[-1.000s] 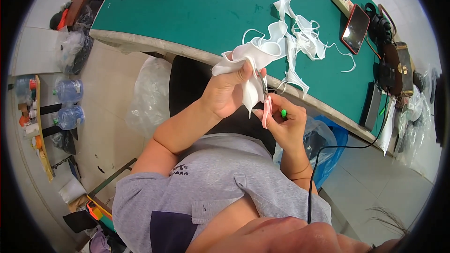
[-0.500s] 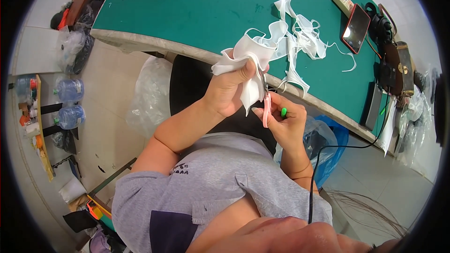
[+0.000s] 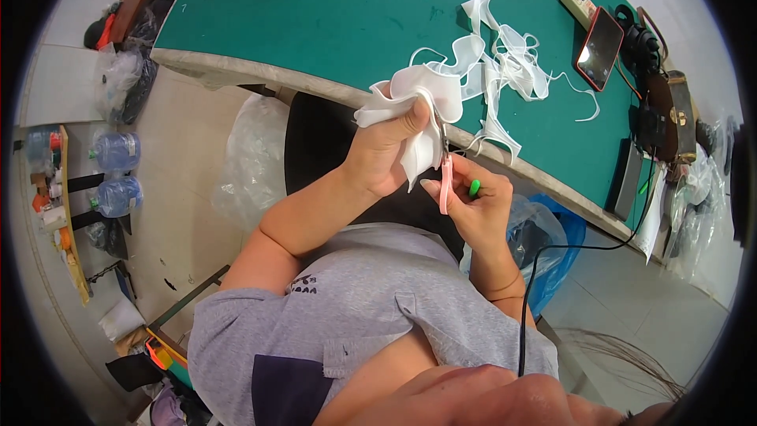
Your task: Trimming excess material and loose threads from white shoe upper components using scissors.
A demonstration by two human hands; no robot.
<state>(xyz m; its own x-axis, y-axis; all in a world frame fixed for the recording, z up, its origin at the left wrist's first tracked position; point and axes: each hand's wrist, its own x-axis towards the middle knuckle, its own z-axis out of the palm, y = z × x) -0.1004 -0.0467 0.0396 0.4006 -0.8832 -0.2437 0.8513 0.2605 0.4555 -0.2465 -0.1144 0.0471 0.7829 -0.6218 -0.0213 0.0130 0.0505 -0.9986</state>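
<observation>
My left hand (image 3: 388, 148) is closed round a bunched piece of white fabric (image 3: 394, 106), thumb on top, held just off the table's near edge. In my right hand (image 3: 482, 199) is a pair of scissors (image 3: 446, 185) with a pink handle; a green part shows between my fingers. The blades point away from me and lie against the fabric's right side, partly hidden by its folds. From the top of the fabric a thin white strip curls over toward a heap of white fabric scraps (image 3: 516, 63) on the table.
The green-topped table (image 3: 315, 24) has a pale worn edge. At its right lie a phone (image 3: 599, 49), a beige remote-like device (image 3: 578, 4) and a brown leather case (image 3: 678, 110). A black cable (image 3: 568, 247) runs past my right arm. Plastic bags (image 3: 252, 158) stand below the table.
The fabric and the scissors have shifted very slightly, with the fabric's upper flap now drooping more to the right over the blades. Both hands keep their hold.
</observation>
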